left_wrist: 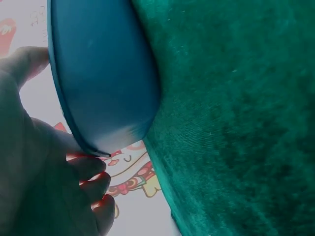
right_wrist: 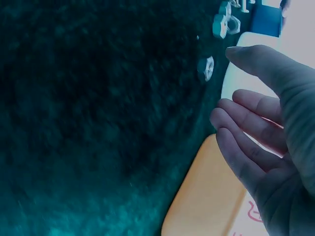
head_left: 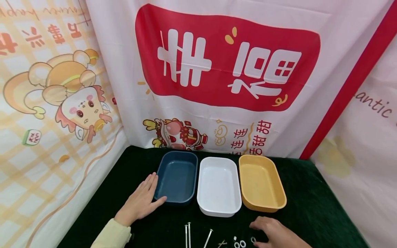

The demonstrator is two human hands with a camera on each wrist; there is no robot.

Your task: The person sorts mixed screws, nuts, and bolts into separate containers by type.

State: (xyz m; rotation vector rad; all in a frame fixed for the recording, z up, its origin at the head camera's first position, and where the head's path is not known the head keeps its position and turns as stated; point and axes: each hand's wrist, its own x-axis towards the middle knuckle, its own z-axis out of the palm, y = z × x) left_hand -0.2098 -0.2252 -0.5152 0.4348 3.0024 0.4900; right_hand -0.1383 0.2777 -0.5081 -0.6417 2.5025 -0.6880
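Touching the outer left side of a dark blue rectangular tray with rounded corners (head_left: 176, 179), the left hand (head_left: 141, 199) has its fingers nearly straight, with the thumb spread away from them at the tray's near edge. Three trays stand in a row: the blue one, a white rectangular tray with rounded corners (head_left: 219, 182) in the middle, and a yellow rectangular tray with rounded corners (head_left: 262, 181) on the right. The right hand (head_left: 276, 232) is in front of the yellow tray, thumb and fingers apart and loosely bent, with one silvery hexagonal nut (right_wrist: 208, 69) near the thumb tip. Three more nuts lie close together farther left, making four. Beside those, thin brass-coloured pieces (head_left: 222, 244) cross one another; I cannot tell how many. Three long silver bolts with flat heads (head_left: 209, 237) lie beyond: two side by side, one slanted apart. Everything sits on a dark green plush surface (head_left: 316, 206).
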